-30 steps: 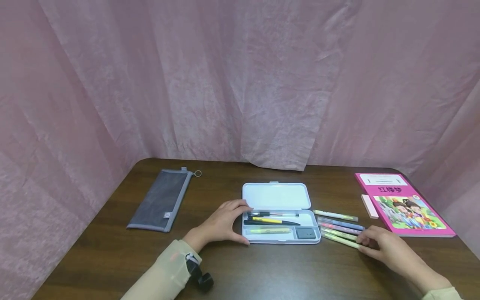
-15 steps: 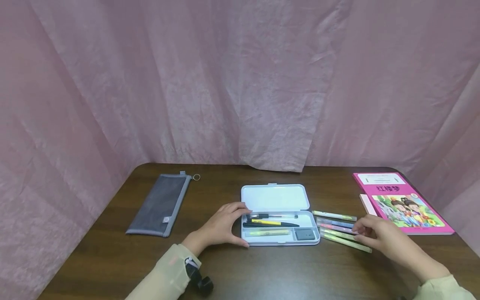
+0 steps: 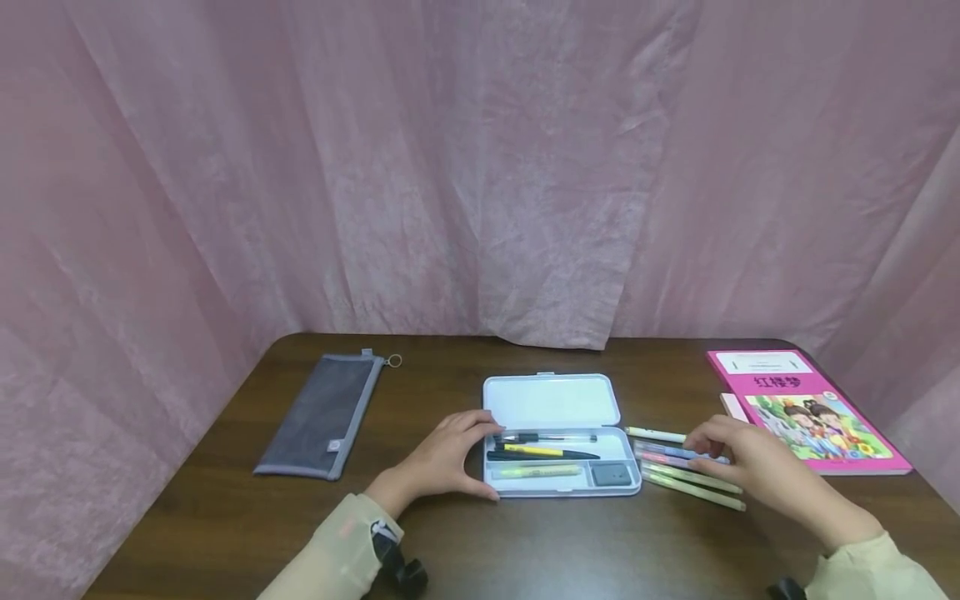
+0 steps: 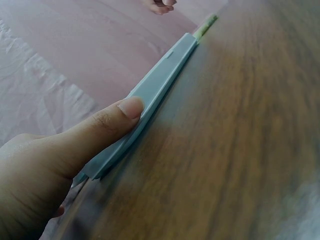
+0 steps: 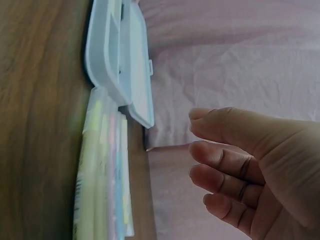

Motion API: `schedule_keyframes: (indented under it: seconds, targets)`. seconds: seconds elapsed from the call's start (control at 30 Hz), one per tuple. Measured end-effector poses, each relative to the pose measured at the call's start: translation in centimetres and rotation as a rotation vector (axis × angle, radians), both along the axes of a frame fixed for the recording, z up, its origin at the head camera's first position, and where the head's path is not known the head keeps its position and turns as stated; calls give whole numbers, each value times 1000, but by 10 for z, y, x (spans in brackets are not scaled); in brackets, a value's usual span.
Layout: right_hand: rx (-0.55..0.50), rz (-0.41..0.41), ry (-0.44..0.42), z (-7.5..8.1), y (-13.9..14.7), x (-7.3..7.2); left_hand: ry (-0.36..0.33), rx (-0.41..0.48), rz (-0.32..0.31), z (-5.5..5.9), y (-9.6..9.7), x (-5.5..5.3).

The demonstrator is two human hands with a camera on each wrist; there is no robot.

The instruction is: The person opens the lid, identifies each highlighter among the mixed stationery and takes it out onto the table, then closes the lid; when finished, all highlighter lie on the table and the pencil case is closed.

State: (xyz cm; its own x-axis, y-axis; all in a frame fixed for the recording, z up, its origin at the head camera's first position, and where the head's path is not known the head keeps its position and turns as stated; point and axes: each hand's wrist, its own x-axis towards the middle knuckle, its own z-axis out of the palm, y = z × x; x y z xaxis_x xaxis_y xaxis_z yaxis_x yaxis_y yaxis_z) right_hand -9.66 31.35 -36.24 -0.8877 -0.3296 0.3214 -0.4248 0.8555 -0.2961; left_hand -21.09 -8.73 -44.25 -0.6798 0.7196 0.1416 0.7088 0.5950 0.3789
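Note:
My left hand (image 3: 442,458) holds the left end of an open white pencil case (image 3: 551,402), the thumb against its front wall and the fingers toward the back. Inside the case lie a clear-barrelled pen (image 3: 555,437), a black and yellow pen (image 3: 540,452), a pale green highlighter (image 3: 538,472) and a grey eraser (image 3: 611,474). My right hand (image 3: 757,467) hovers over several coloured pens (image 3: 701,491) beside the case's right end. In the right wrist view that hand's fingers (image 5: 230,182) are loosely bent with nothing between them, apart from the pens (image 5: 102,170).
A grey mesh zip pouch (image 3: 318,417) lies on the left of the brown table (image 3: 525,550). A pink book (image 3: 813,417) lies at the right, with a small white block (image 3: 733,407) against its left edge. A pink curtain (image 3: 480,167) hangs behind.
My right hand has moved left and away from the near ends of the green pens, which now show fully. The left hand keeps its place on the pencil case.

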Motion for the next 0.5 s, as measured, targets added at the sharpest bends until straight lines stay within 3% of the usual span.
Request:
schedule_keyframes:
  seconds: [0.33,0.5]
  targets:
    - [1,71,24,15,-22,-11,10,13,-7,-3,0,-1]
    - [16,98,-25,23,-39,-18,7,8,-4,-3,0,-1]
